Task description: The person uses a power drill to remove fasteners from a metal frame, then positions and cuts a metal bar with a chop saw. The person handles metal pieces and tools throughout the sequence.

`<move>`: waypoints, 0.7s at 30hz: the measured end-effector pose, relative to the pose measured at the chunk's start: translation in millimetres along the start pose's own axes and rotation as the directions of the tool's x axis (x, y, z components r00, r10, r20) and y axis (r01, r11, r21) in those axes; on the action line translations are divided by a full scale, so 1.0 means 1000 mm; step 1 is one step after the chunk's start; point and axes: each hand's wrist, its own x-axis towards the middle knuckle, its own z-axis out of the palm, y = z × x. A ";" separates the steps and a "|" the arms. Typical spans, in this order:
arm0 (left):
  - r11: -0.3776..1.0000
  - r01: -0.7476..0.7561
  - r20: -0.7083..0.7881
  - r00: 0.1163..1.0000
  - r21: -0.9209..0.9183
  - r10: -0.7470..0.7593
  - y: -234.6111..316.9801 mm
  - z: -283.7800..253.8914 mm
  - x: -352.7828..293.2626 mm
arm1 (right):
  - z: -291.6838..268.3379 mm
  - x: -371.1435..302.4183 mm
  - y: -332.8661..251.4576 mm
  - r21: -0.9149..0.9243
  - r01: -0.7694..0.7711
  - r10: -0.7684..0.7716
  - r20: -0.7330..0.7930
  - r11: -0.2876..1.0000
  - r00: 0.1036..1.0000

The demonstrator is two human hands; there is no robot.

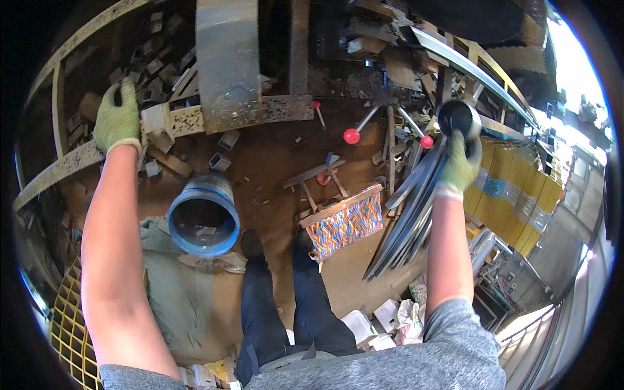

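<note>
My left hand (pixel 119 116), in a yellow-green knit glove, is raised at the upper left over a pale speckled metal rail. Its fingers are curled together; whatever they may hold is hidden. Off to the right, my gloved right hand (pixel 459 168) grips a short round cylinder (pixel 476 122) with a dark mouth and a light outer side. The fingers on it are slightly blurred. Below that hand lies a bundle of long dark metal strips (pixel 416 214). A small cut block of square tube (pixel 157 123) rests by the rail next to my left hand.
A blue drum (pixel 203 221) stands before my legs, beside a stool with a woven colourful seat (pixel 344 224). Red-knobbed levers (pixel 351 136) stick out from the machine. Many cut tube pieces (pixel 154 65) lie behind the rail (pixel 71 159). Taped yellow bars (pixel 513 188) are stacked at right.
</note>
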 end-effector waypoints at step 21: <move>0.999 0.017 -0.053 0.998 -0.049 -0.020 0.020 -0.025 -0.026 | 0.174 -0.475 0.010 0.257 0.444 -0.323 0.943 0.858 0.079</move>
